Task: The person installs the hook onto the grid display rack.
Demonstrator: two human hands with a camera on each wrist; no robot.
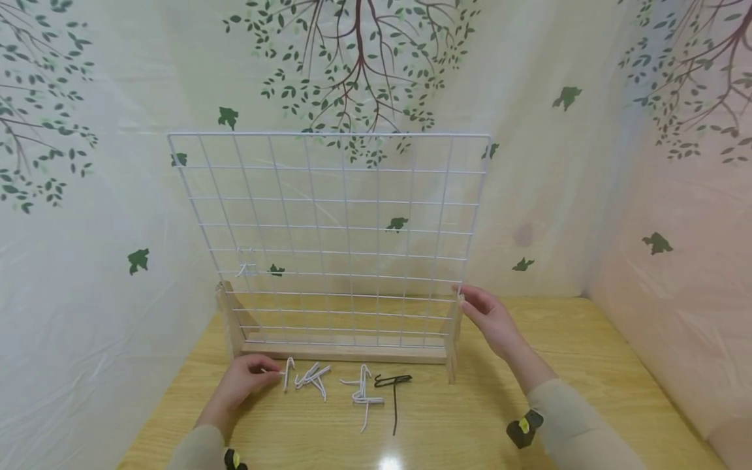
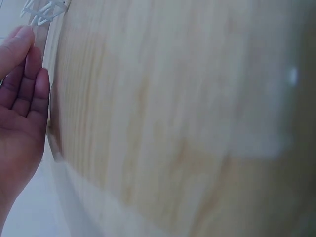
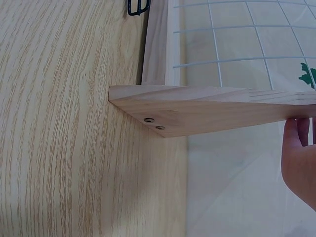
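Note:
My left hand (image 1: 243,382) is low at the stand's left front, thumb and index finger pinching a white wire hook (image 1: 286,375). Its other fingers are loosely bent, as the left wrist view shows. More white hooks (image 1: 314,378) lie just to its right. A white wire grid panel (image 1: 348,228) stands upright, leaning back slightly, in a wooden stand (image 1: 346,352). At the top of the stand's right side piece (image 3: 207,111), my right hand (image 1: 492,323) grips the wood beside the grid's edge, thumb in front and fingers behind. A white hook (image 1: 243,266) hangs on the grid's lower left.
On the wood-grain table (image 1: 558,352), another group of white hooks (image 1: 364,395) lies before the stand, with a black hook (image 1: 395,391) to its right. Behind stands a pale curtain (image 1: 529,196) printed with branches and leaves.

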